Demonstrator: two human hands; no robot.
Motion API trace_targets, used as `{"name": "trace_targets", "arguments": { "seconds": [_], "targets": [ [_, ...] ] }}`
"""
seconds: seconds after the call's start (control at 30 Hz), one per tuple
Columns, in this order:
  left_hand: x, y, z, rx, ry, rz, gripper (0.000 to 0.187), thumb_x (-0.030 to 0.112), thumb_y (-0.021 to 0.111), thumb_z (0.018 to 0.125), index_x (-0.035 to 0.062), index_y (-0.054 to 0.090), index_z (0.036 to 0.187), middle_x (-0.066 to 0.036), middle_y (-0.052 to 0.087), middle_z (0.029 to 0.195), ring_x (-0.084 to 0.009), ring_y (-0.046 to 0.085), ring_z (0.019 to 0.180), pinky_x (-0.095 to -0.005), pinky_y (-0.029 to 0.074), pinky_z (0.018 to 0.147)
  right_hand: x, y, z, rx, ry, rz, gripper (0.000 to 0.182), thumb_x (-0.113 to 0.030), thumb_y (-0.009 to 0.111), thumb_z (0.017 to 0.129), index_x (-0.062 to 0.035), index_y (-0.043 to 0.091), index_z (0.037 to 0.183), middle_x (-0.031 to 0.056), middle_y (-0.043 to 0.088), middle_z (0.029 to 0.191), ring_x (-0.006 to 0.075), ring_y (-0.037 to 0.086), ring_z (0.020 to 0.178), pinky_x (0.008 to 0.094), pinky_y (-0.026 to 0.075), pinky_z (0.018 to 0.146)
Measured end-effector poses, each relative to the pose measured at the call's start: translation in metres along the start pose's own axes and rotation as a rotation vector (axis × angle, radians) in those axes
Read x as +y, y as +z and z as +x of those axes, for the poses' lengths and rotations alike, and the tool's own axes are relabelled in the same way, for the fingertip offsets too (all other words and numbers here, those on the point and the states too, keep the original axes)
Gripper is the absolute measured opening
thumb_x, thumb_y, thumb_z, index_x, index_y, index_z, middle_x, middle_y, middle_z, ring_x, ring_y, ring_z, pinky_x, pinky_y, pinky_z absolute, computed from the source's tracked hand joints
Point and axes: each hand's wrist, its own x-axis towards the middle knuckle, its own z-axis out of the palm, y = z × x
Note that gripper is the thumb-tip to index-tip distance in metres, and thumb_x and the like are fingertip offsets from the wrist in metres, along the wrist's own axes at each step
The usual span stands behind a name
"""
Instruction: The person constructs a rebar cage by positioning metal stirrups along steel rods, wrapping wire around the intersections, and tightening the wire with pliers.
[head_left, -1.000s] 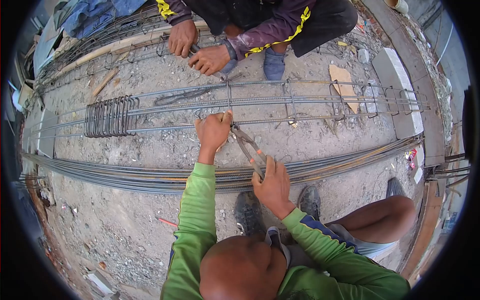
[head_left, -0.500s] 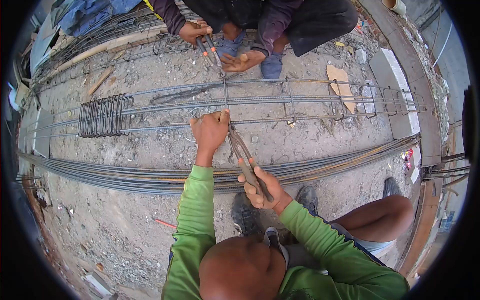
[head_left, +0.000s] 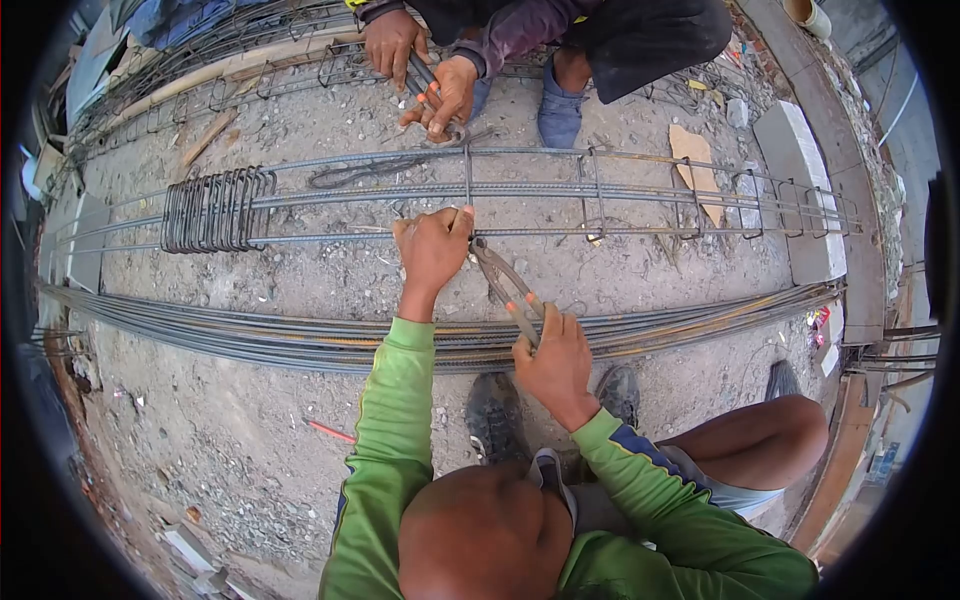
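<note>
Grey steel stirrups bunched left; left hand closed on a crosswise stirrup; pincers beside it, jaws up-left at the lower bar, long axis slanting down-right, likely stiff, weighty, best held by the handles; right hand wrapped there, handles slightly parted.

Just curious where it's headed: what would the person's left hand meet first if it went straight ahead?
Probably the middle steel bars, just beyond the left hand, though height is hard to judge.
</note>
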Motion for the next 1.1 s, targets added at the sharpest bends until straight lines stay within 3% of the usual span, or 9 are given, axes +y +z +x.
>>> {"name": "trace_targets", "arguments": {
  "seconds": [0.13,0.23,0.4,0.5,0.57,0.7,0.9,0.97,1.1],
  "targets": [
    [0.001,0.004,-0.001,-0.035,-0.044,-0.036,0.048,0.043,0.059,0.099,0.0088,0.069,0.068,-0.013,0.063,0.061,-0.0348,0.060,0.064,-0.0454,0.035,0.086,-0.005,-0.018,-0.004,-0.001,-0.021,-0.112,0.047,-0.039,0.061,0.102,0.0046,0.061,0.120,0.0132,0.067,0.082,0.0261,0.067,0.071,0.0422,0.053,0.064],
    [0.000,0.001,0.001,-0.054,-0.075,-0.023,0.047,0.044,0.059,0.099,0.0089,0.069,0.069,-0.013,0.063,0.061,-0.0346,0.060,0.064,-0.0453,0.034,0.087,0.002,-0.023,0.000,-0.635,0.339,1.334,0.084,-0.071,0.058,0.090,0.0048,0.061,0.128,0.0041,0.068,0.073,0.0188,0.067,0.058,0.0330,0.055,0.050],
    [-0.002,-0.003,0.003,-0.078,-0.099,-0.116,0.047,0.043,0.059,0.098,0.0088,0.069,0.069,-0.013,0.063,0.060,-0.0344,0.060,0.064,-0.0451,0.034,0.089,0.006,-0.018,0.009,-0.788,0.128,1.176,0.090,-0.060,0.072,0.088,0.0074,0.048,0.142,0.0064,0.068,0.073,0.0198,0.068,0.056,0.0303,0.054,0.046],
    [0.000,-0.004,0.003,-0.072,-0.056,-0.109,0.040,0.040,0.062,0.097,0.0082,0.073,0.075,-0.010,0.065,0.062,-0.0341,0.062,0.066,-0.0443,0.036,0.089,-0.010,-0.016,0.009,-0.580,0.324,0.702,0.080,-0.039,0.079,0.091,0.0079,0.044,0.145,0.0096,0.069,0.081,0.0170,0.067,0.060,0.0306,0.055,0.053],
    [0.004,-0.013,0.001,-0.018,-0.129,-0.379,0.027,0.029,0.067,0.096,0.0061,0.077,0.087,-0.012,0.071,0.074,-0.0312,0.067,0.075,-0.0454,0.042,0.092,-0.005,0.003,0.003,-0.016,-0.017,0.531,0.062,-0.022,0.073,0.094,0.0056,0.047,0.143,0.0125,0.068,0.093,0.0134,0.063,0.068,0.0309,0.054,0.061],
    [-0.005,-0.015,-0.011,0.259,-0.016,-0.523,0.020,0.019,0.068,0.097,0.0021,0.076,0.105,-0.012,0.076,0.092,-0.0248,0.070,0.084,-0.0402,0.048,0.091,-0.014,0.007,-0.006,0.279,-0.224,0.051,0.048,-0.014,0.065,0.096,0.0026,0.052,0.139,0.0129,0.066,0.101,0.0114,0.058,0.074,0.0311,0.051,0.066],
    [0.002,-0.032,-0.053,0.597,-0.245,-0.913,0.027,0.018,0.062,0.102,-0.0036,0.068,0.118,-0.014,0.073,0.109,-0.0200,0.069,0.095,-0.0287,0.052,0.085,-0.002,-0.019,0.005,-0.627,0.272,1.384,0.050,-0.035,0.058,0.106,-0.0007,0.050,0.142,0.0079,0.069,0.094,0.0146,0.064,0.067,0.0334,0.055,0.062],
    [-0.006,-0.028,-0.066,0.091,-0.522,-0.987,0.027,0.017,0.060,0.103,-0.0028,0.066,0.120,-0.014,0.072,0.111,-0.0203,0.069,0.094,-0.0286,0.053,0.082,0.024,0.000,0.014,-0.978,0.125,1.749,0.060,-0.048,0.056,0.103,-0.0020,0.050,0.142,0.0077,0.071,0.092,0.0161,0.068,0.067,0.0359,0.059,0.062],
    [-0.006,-0.016,-0.073,-0.309,-0.566,-1.275,0.030,0.017,0.060,0.103,-0.0038,0.063,0.124,-0.012,0.071,0.111,-0.0186,0.069,0.091,-0.0283,0.053,0.078,0.020,0.006,0.009,-0.957,0.139,1.716,0.061,-0.046,0.059,0.102,-0.0026,0.049,0.144,0.0093,0.071,0.092,0.0189,0.072,0.071,0.0393,0.061,0.063]
  ]
}}
